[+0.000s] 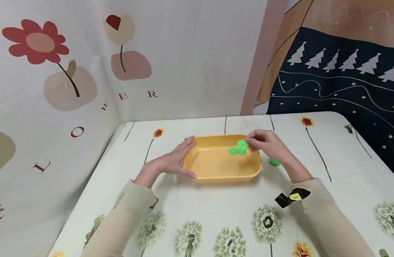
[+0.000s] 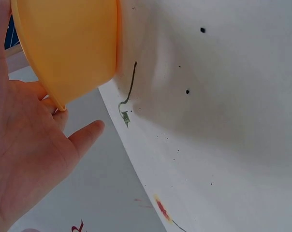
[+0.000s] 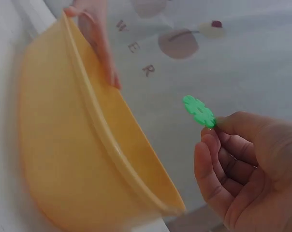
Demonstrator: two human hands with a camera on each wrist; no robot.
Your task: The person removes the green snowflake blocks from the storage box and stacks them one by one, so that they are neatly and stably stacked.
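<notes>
A shallow yellow plastic tub [image 1: 216, 178] stands on the table. My left hand [image 1: 175, 160] holds its left end, thumb at the near corner and fingers over the rim toward the far corner. In the left wrist view the fingers of my left hand [image 2: 37, 145] pass behind the rim. Above the tub's right end my right hand [image 1: 262, 142] pinches a green notched plastic disc [image 1: 243, 145] between thumb and forefinger. The right wrist view shows the held disc [image 3: 199, 111] tilted, clear of the rim. Beneath it, more green pieces [image 1: 233, 151] lie in the tub, partly hidden.
Another green piece [image 1: 274, 162] lies on the table just right of the tub, beside my right wrist. A white flower-print cloth [image 1: 190, 210] covers the table. Printed curtains [image 1: 197, 64] hang behind its far edge and along the left.
</notes>
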